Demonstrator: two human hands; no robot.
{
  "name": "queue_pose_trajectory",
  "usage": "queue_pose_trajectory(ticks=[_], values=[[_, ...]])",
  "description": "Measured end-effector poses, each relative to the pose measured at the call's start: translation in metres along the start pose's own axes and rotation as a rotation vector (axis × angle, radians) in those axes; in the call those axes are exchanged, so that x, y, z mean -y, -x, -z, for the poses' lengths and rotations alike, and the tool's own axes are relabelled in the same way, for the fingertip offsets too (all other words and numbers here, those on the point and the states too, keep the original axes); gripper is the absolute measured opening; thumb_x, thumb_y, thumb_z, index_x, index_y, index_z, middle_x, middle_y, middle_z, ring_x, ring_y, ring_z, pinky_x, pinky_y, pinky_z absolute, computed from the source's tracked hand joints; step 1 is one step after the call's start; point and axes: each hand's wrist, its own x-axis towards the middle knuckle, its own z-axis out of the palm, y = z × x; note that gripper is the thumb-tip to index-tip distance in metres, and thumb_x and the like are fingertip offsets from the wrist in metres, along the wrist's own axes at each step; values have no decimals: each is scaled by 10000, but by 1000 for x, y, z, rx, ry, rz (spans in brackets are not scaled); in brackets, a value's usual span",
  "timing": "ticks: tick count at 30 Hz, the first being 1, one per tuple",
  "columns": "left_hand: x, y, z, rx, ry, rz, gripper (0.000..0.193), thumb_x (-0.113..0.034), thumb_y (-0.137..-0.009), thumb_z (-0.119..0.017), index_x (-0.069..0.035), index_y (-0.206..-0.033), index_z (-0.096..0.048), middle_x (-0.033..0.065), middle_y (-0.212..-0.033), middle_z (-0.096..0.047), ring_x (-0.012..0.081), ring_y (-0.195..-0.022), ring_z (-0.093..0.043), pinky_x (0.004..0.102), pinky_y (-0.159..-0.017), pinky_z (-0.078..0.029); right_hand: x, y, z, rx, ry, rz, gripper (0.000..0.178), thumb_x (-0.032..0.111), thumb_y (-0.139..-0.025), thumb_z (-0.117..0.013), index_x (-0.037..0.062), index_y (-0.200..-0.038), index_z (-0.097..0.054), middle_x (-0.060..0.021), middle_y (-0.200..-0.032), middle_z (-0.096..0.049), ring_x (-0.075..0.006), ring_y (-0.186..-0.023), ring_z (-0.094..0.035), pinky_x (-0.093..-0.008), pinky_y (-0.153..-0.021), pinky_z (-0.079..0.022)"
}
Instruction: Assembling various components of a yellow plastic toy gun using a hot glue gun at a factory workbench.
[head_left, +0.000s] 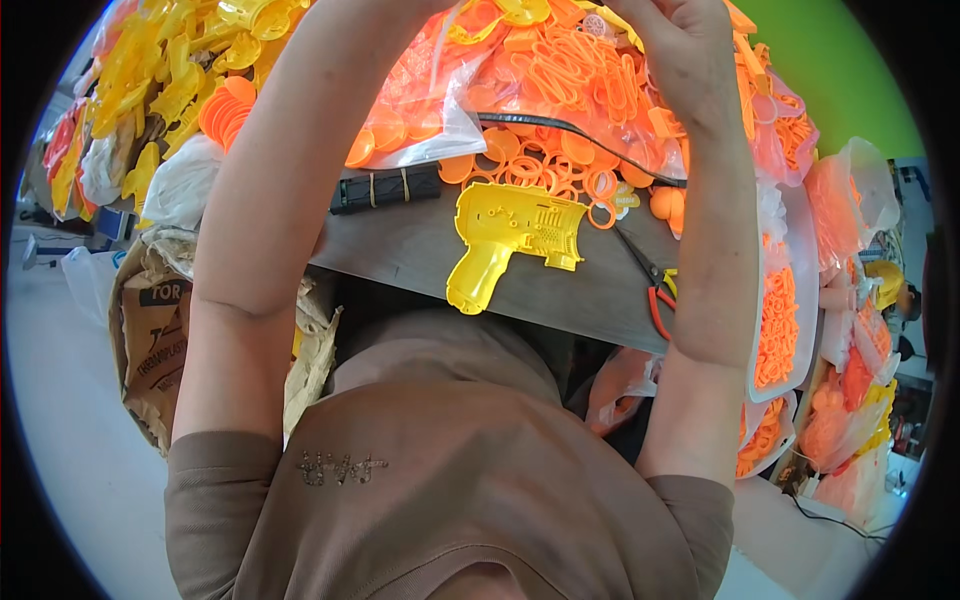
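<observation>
Both my arms reach forward past the top edge of the view. Of my left hand [400, 6] only the base shows, and its fingers lie outside the picture. My right hand [685, 45] is partly seen at the top, above a heap of orange plastic parts [590, 75]; its fingertips are cut off, so whatever it touches is hidden. Between my forearms a yellow plastic gun-shaped shell half [510, 232] lies on the dark table [390, 235], inner side up, its grip toward me. To its right, near my right forearm, rest scissors [655, 285] with red-orange handles.
A black bundle with rubber bands [385, 188] lies beside orange rings [530, 170] and a clear bag [440, 125]. Yellow parts [190, 60] pile up at the far left, above a brown paper sack [155, 330]. At right stands a tub [800, 345] of small orange pieces.
</observation>
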Motion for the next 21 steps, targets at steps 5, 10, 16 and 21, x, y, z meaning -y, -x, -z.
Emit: queue_pose_trajectory(ticks=[5,10,16,21], values=[[22,38,-20,60,-208,149,290,-240,-885,-626,22,-1005,-599,55,-725,-603,122,-495,-588,204,-385,-381,-6,46,-19,-37,304,87,89,114,-863,-590,32,-896,-590,-31,-857,-594,-98,-781,-559,-252,-721,-447],[77,77,-18,186,-309,214,396,-337,-852,-671,-79,-1146,-614,15,-771,-642,72,-553,-612,173,-427,-429,-13,110,-52,85,34,-294,87,89,-867,-584,4,-880,-577,-15,-751,-573,-83,-639,-539,-211,-565,-417],[107,113,-18,255,-403,236,431,-229,-811,-707,45,-1117,-578,89,-821,-629,102,-546,-572,239,-487,-476,-20,154,-96,-45,-382,-722,122,80,-872,-598,-22,-937,-599,-33,-693,-573,-77,-533,-516,-216,-479,-408],[133,128,-10,229,-322,211,436,-228,-826,-700,34,-1147,-563,85,-850,-634,96,-623,-589,243,-520,-489,-32,172,-115,-107,-76,-538,115,89,-885,-586,-24,-902,-589,-35,-706,-584,-71,-531,-521,-210,-459,-399]])
